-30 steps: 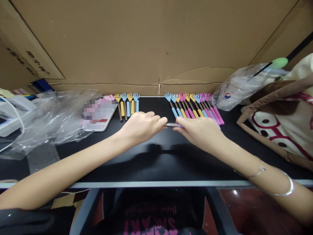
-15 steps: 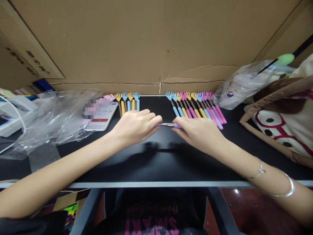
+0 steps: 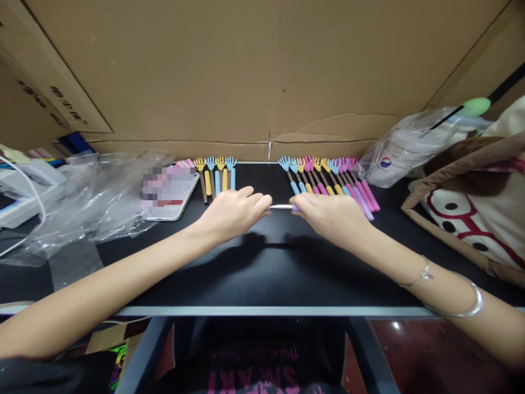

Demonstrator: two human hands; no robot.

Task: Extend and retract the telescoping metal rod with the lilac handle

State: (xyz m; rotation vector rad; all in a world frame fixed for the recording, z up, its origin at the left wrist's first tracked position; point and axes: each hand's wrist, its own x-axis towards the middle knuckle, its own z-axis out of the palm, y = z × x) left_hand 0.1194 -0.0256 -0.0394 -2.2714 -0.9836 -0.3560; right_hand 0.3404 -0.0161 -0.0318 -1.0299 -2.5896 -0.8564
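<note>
My left hand [image 3: 233, 213] and my right hand [image 3: 328, 214] meet over the black tabletop [image 3: 270, 262], each gripping one end of a small telescopic back scratcher [image 3: 282, 207]; its silver rod shows between my fingertips, with a purple handle under my right fingers. Behind my left hand lies a short row of yellow and blue hand-shaped scratchers [image 3: 216, 174]. A longer row of several blue, yellow, pink and purple ones [image 3: 328, 178] lies behind my right hand.
A phone [image 3: 170, 189] lies left of the short row beside crumpled clear plastic [image 3: 82, 202]. Cardboard [image 3: 262, 76] walls the back. A plastic bag [image 3: 410, 145] and a tan tote bag [image 3: 471, 208] sit at right. White devices with a cable [image 3: 20, 191] are far left.
The visible silver rod between my hands first lengthened as my left hand pulled left, then shortened a little. Both hands stay on the scratcher; the view shifted slightly.
</note>
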